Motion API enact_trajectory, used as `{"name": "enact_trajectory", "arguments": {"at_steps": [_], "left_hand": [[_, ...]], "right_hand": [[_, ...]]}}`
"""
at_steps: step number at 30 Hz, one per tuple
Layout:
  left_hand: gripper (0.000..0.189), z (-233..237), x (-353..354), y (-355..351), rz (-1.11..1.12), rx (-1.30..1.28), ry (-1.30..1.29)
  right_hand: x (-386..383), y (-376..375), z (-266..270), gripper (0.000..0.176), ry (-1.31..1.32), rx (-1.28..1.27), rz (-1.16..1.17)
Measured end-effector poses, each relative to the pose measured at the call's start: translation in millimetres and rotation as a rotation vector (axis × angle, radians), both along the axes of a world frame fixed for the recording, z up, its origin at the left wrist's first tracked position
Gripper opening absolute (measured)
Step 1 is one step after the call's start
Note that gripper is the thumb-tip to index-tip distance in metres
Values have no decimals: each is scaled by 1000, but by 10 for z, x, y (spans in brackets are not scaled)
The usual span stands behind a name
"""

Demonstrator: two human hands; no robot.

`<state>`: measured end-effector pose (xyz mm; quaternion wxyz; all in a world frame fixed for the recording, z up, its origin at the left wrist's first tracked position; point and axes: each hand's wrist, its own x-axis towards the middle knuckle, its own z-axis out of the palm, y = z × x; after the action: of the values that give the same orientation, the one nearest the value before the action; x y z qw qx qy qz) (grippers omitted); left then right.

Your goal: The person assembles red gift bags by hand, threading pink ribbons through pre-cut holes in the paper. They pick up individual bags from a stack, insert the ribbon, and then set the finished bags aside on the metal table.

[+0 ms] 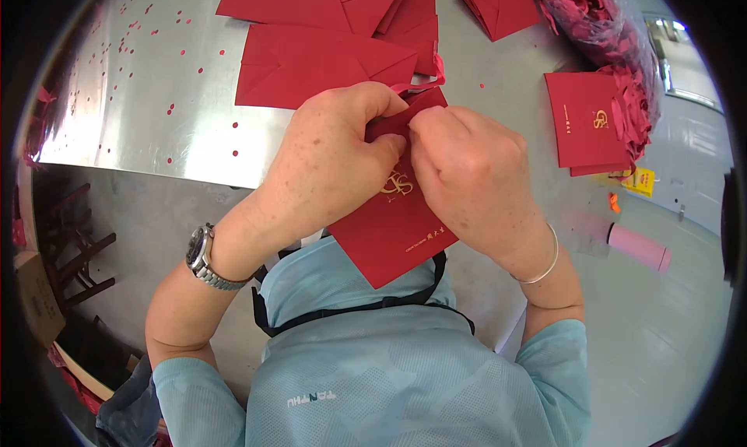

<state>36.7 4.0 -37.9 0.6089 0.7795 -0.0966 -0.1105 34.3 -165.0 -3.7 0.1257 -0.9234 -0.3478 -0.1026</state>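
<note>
A red paper bag (405, 229) with gold lettering hangs tilted between my hands, over my lap at the table's edge. My left hand (338, 151), with a watch on the wrist, grips its top edge between thumb and fingers. My right hand (471, 167), with a bangle on the wrist, is closed at the same top edge, its fingertips pinched close to my left fingers. A pink ribbon (440, 72) loops out above the bag's top. What exactly my right fingertips pinch is hidden.
Flat red bags (311, 62) lie on the metal table (140, 120) beyond my hands. Small red dots are scattered at the left. On the right are another red bag (583, 120), a plastic sack of red pieces (583, 11) and a pink bottle (640, 246).
</note>
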Motion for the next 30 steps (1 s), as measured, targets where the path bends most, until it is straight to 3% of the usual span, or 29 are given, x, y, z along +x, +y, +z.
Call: {"name": "enact_trajectory", "arguments": {"at_steps": [2, 6, 8, 9, 10, 12, 16, 18, 30], "left_hand": [[23, 28, -3, -8, 22, 32, 10], [22, 24, 9, 14, 31, 26, -23], [20, 117, 20, 49, 7, -74, 204], [20, 114, 18, 58, 6, -76, 197], [19, 94, 10, 69, -17, -103, 200], [18, 64, 8, 81, -39, -133, 203], [18, 52, 18, 89, -53, -182, 281], [18, 60, 19, 98, -52, -162, 292], [17, 90, 19, 106, -36, -193, 295]], "right_hand": [[-7, 51, 23, 9, 90, 13, -99], [41, 30, -10, 7, 68, 68, -88], [85, -44, 79, 8, 587, 434, -277], [93, -127, 65, 11, 722, 587, -297], [88, -167, 55, 11, 717, 586, -296], [59, -216, 42, 8, 826, 859, -347], [20, -182, -5, 6, 774, 826, -362], [0, -170, -55, 7, 489, 674, -223], [6, -111, -19, 6, 380, 547, -117]]}}
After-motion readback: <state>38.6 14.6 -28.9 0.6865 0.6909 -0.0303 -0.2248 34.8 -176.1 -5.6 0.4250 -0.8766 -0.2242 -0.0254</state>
